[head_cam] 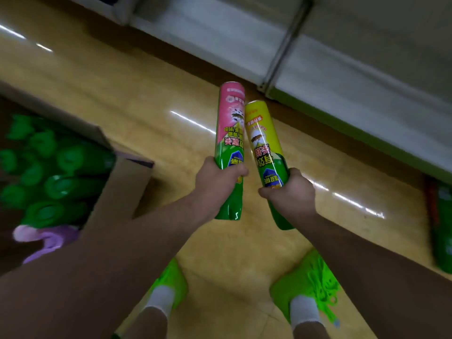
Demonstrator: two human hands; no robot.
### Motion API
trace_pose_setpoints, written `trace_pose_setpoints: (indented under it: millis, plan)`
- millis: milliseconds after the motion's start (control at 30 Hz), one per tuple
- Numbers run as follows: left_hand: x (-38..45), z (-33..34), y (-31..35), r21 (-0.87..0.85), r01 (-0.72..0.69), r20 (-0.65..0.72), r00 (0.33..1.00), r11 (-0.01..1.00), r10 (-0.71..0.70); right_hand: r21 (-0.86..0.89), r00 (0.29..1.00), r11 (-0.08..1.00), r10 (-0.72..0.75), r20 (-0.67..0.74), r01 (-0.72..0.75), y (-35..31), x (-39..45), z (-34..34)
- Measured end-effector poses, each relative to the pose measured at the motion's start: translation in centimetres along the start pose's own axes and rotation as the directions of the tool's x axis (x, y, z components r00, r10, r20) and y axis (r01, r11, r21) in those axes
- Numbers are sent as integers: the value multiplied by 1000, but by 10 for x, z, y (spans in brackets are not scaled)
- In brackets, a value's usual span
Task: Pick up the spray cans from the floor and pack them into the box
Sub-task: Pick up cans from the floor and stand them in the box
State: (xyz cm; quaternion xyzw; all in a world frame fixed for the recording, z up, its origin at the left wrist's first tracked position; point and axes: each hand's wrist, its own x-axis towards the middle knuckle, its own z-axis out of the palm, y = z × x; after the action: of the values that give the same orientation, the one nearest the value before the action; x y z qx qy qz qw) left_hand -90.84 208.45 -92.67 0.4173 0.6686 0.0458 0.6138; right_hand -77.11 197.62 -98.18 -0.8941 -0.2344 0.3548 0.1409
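My left hand (217,182) grips a pink-and-green spray can (231,123) near its green cap end, the can pointing away from me. My right hand (291,194) grips a yellow-and-green spray can (260,135) the same way. The two cans are held side by side above the floor, nearly touching at mid-length. An open cardboard box (122,189) stands at the left, holding several cans with green caps (68,157) and one purple cap (49,238). Another green can (442,228) lies on the floor at the right edge.
The shiny yellow floor (146,94) stretches ahead. A grey shelf base (318,64) runs across the upper right. My two feet in green shoes (308,280) stand below the hands.
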Motion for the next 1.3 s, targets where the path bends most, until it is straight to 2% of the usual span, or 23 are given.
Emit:
trace_pose_setpoints:
  millis: [233, 433, 600, 733, 833, 933, 1000, 1067, 1200, 1300]
  plan:
    - [-37, -143, 58, -190, -57, -121, 992, 980, 35, -104, 981, 975, -192, 30, 194, -171, -48, -16]
    - [-69, -259, 84, -371, -62, -257, 966, 927, -38, -195, 931, 920, -302, 206, 341, -297, -106, -20]
    - [-94, -348, 69, -494, -24, -313, 937, 869, -152, -260, 865, 866, -310, 395, 428, -379, -154, 2]
    - [-109, -410, 44, -562, 12, -336, 911, 827, -241, -261, 792, 850, -255, 555, 457, -432, -184, 31]
    - [-116, -447, 20, -622, 30, -334, 894, 783, -299, -287, 751, 827, -223, 621, 483, -467, -205, 53]
    - [-119, -475, -5, -676, 29, -331, 881, 736, -339, -350, 696, 754, -192, 692, 556, -498, -221, 71]
    - [-119, -489, -20, -712, 27, -332, 868, 701, -371, -392, 653, 676, -174, 737, 624, -517, -230, 82]
    - [-116, -500, -34, -732, 29, -335, 855, 680, -397, -446, 616, 550, -167, 770, 706, -533, -236, 96]
    - [-103, -520, -56, -756, 73, -307, 838, 651, -451, -538, 563, 193, -110, 819, 820, -557, -245, 128]
    - [-90, -535, -68, -752, 117, -271, 843, 649, -465, -538, 540, -91, -11, 842, 838, -572, -251, 153]
